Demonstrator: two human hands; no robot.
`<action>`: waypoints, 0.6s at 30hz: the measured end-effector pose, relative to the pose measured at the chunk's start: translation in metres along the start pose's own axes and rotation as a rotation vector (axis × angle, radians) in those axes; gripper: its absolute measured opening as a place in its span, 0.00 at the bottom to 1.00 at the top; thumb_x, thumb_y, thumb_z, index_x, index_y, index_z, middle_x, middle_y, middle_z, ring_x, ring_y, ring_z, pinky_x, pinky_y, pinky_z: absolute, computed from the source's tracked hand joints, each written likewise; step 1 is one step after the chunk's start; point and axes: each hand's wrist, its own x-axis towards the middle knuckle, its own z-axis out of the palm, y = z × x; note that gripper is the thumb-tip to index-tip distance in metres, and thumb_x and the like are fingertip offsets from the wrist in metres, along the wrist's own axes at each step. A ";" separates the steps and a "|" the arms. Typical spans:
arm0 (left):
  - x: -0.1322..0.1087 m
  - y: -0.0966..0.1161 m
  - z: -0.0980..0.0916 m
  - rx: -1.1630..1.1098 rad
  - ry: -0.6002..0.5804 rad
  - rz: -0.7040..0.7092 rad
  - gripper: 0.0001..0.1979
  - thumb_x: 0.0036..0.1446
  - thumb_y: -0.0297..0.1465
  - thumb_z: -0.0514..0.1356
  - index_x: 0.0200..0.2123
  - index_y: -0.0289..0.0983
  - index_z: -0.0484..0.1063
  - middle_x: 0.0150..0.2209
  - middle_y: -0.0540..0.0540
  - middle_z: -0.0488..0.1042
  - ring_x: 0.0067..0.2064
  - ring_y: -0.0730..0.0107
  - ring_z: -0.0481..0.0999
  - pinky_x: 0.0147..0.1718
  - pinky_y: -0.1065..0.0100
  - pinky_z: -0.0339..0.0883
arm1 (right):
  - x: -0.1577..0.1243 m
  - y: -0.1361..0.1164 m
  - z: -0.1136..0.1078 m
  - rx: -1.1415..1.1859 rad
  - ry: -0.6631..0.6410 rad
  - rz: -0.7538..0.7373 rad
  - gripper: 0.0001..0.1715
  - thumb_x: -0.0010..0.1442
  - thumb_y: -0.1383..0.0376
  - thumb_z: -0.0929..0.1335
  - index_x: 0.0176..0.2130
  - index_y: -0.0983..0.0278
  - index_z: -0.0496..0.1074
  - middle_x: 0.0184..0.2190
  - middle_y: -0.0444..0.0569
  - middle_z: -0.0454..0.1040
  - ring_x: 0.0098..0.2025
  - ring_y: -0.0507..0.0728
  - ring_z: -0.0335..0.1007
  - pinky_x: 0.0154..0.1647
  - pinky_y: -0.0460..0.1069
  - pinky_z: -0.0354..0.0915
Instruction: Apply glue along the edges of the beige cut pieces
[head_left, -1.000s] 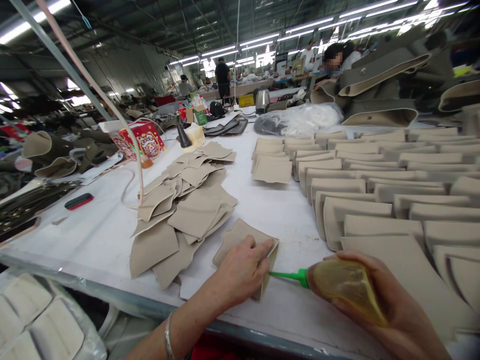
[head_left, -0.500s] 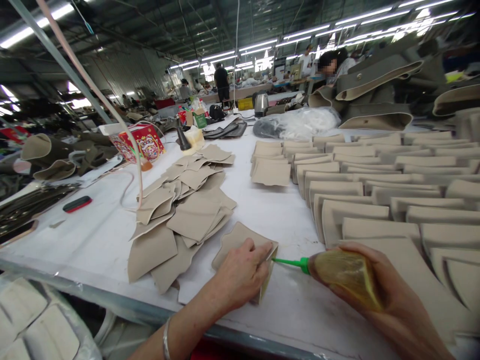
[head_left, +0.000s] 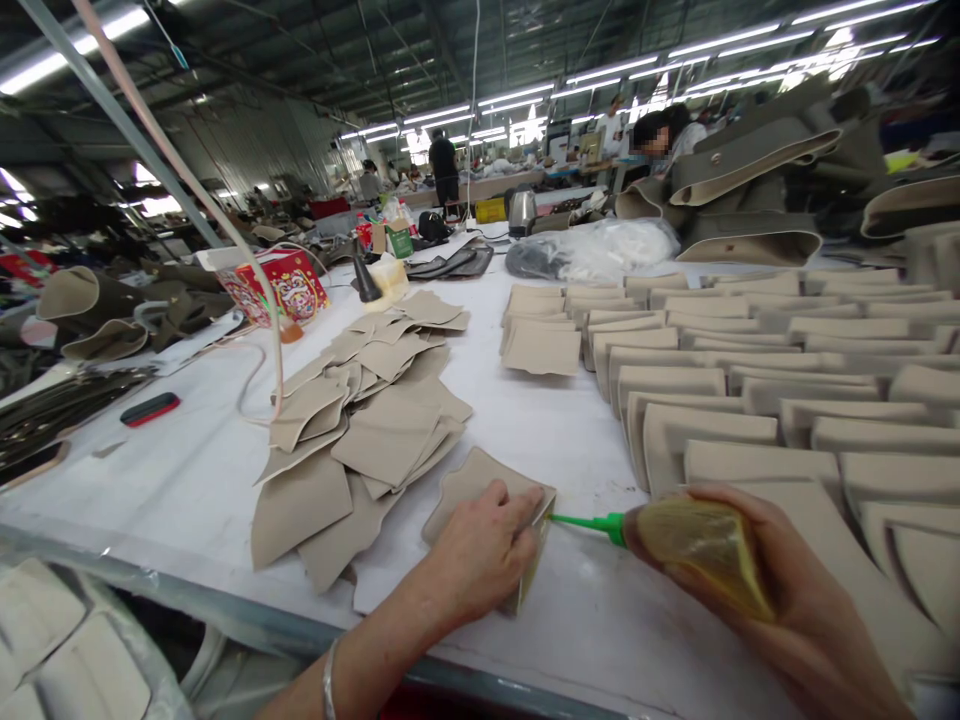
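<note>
The right hand (head_left: 757, 590) is gripping a glue bottle (head_left: 697, 545) lying sideways, its green nozzle (head_left: 589, 522) pointing left at a beige piece (head_left: 469, 480) that the left hand (head_left: 480, 550) is pressing flat on the worktop (head_left: 540, 420).

We see the hall under long ceiling tube lights (head_left: 517, 97) that flare white at upper right, while the white table (head_left: 540, 420) is evenly bright with soft, faint shadows. Wide-angle bending stretches the edges; the far background is soft.
</note>
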 end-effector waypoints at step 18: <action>0.000 0.001 -0.004 0.013 0.008 0.014 0.25 0.65 0.33 0.46 0.63 0.50 0.62 0.41 0.47 0.70 0.40 0.60 0.75 0.41 0.63 0.67 | 0.005 0.006 0.001 0.066 -0.041 0.111 0.32 0.54 0.42 0.72 0.51 0.54 0.67 0.43 0.49 0.75 0.38 0.67 0.77 0.33 0.55 0.76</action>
